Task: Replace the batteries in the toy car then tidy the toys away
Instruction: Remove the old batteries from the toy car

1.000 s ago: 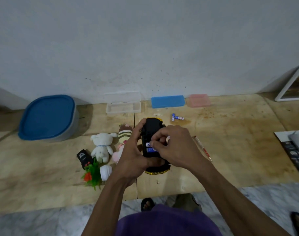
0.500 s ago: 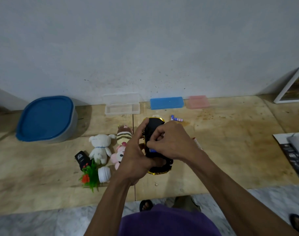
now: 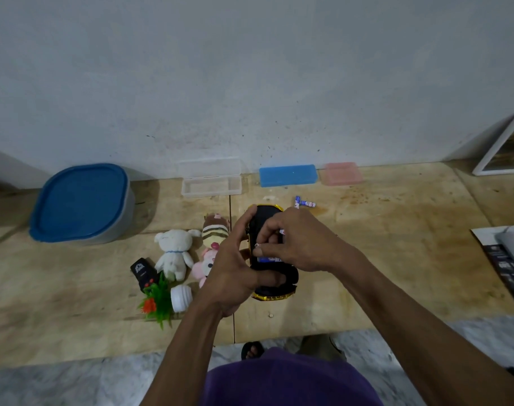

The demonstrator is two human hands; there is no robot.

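The black toy car with gold trim is held upside down above the wooden board. My left hand wraps around its left side and underside. My right hand rests on top of the open battery bay, fingertips pinching a battery with a blue and white label that lies in the bay. Two loose batteries lie on the board just behind the car. A white plush bear, a striped brown plush and a pink plush lie to the left.
A blue-lidded grey tub stands far left. A clear open case, a blue case and a pink case line the wall. A black remote, a plastic plant, a white cap lie left; papers right.
My right hand's fingers have shifted over the battery bay, pressing on the battery. The car stays in my left hand, and the view has moved slightly.
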